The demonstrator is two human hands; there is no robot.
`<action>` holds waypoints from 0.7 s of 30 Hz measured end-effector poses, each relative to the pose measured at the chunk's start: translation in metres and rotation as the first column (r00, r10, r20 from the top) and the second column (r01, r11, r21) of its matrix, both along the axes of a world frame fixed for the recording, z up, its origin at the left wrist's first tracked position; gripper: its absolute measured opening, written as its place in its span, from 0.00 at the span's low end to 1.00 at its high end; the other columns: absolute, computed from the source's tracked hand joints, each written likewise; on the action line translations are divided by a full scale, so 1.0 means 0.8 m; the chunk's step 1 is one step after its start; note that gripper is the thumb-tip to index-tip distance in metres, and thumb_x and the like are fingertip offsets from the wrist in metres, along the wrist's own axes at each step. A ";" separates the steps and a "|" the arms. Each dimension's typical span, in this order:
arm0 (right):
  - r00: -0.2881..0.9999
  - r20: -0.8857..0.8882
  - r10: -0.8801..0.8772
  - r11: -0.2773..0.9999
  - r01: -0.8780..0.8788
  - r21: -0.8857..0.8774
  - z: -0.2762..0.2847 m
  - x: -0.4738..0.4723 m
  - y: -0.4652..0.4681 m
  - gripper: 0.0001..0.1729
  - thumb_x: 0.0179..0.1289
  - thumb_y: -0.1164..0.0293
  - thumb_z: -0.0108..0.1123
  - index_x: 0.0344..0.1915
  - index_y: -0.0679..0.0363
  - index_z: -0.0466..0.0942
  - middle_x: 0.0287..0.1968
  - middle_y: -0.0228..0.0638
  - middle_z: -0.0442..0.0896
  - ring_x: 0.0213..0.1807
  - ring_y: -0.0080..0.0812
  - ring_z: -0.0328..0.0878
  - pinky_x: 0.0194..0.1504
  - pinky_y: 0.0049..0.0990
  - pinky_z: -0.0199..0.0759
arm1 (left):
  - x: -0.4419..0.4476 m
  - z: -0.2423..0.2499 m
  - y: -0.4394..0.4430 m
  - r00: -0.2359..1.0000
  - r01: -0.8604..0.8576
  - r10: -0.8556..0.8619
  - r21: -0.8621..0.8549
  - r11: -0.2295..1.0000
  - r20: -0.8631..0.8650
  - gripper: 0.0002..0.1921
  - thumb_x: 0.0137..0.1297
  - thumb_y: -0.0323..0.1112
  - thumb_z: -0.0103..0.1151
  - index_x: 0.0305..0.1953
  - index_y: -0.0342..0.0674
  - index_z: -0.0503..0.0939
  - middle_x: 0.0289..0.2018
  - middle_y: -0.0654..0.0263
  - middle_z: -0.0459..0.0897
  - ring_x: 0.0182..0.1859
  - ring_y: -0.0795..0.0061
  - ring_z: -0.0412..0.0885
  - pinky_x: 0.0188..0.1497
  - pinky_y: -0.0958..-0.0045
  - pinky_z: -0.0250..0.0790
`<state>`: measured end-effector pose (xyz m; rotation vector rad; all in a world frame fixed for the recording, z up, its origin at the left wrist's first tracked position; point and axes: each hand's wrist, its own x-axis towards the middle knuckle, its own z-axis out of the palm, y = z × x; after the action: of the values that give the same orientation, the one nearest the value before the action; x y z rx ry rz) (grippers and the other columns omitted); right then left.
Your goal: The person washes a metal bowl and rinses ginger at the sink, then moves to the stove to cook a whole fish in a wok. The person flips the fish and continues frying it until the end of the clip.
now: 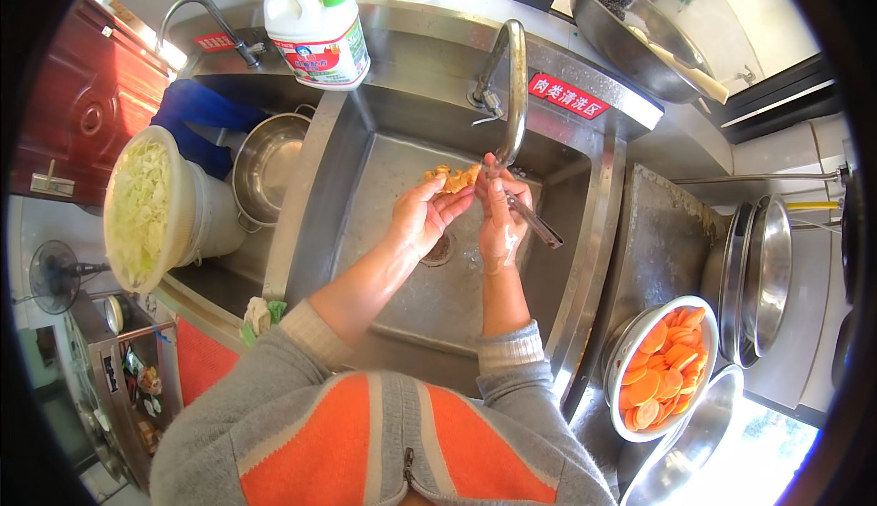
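Over the steel sink basin [390,287], my left hand [419,217] pinches a crumpled orange-brown piece of food [458,178] between thumb and fingers; its exact kind cannot be told. Close beside it, my right hand [502,215] grips a slim metal tool [538,222], apparently a peeler. The tool's handle sticks out to the right, and its working end is hidden by the fingers. Both hands are just below the mouth of a curved steel faucet [519,88]. Wet patches shine on my right hand and wrist. Below the hands lies the round drain [438,249].
A white detergent jug [318,47] stands on the sink divider. Leftward are a tub of cut cabbage [140,208], a steel pot [269,167] and a cloth [257,317]. Sliced carrots [661,372] fill a bowl at right, near steel basins [764,273]. A large pan [637,40] sits at upper right.
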<state>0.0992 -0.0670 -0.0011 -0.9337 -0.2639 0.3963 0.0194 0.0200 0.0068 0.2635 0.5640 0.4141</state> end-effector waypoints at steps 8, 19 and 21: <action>0.947 0.311 0.075 0.982 -0.016 -0.189 0.007 0.009 -0.003 0.06 0.60 0.74 0.56 0.33 0.63 0.69 0.48 0.48 0.75 0.48 0.34 0.73 0.51 0.32 0.68 | 0.002 0.002 0.002 0.999 0.045 -0.045 0.060 0.997 0.003 0.14 0.63 0.33 0.50 0.48 0.36 0.66 0.43 0.51 0.76 0.47 0.58 0.77 0.52 0.59 0.70; 0.974 0.226 0.013 0.986 0.025 -0.164 0.014 0.006 -0.004 0.07 0.60 0.73 0.56 0.33 0.64 0.69 0.39 0.43 0.79 0.38 0.32 0.78 0.41 0.30 0.75 | 0.001 0.028 -0.006 0.996 -0.048 0.078 0.509 0.860 -0.038 0.18 0.59 0.24 0.54 0.50 0.37 0.64 0.44 0.56 0.74 0.47 0.66 0.76 0.48 0.65 0.74; 0.962 0.272 -0.008 0.967 0.077 -0.244 0.008 0.006 -0.003 0.08 0.61 0.73 0.55 0.33 0.65 0.66 0.37 0.46 0.79 0.37 0.34 0.79 0.40 0.32 0.77 | -0.002 0.029 -0.010 0.994 -0.045 0.095 0.628 0.777 -0.046 0.17 0.59 0.21 0.53 0.50 0.36 0.65 0.44 0.57 0.74 0.47 0.68 0.76 0.48 0.66 0.74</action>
<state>0.1039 -0.0698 0.0057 -1.2453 -0.4482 0.2653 0.0175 0.0124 0.0301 0.9119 0.4952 0.6649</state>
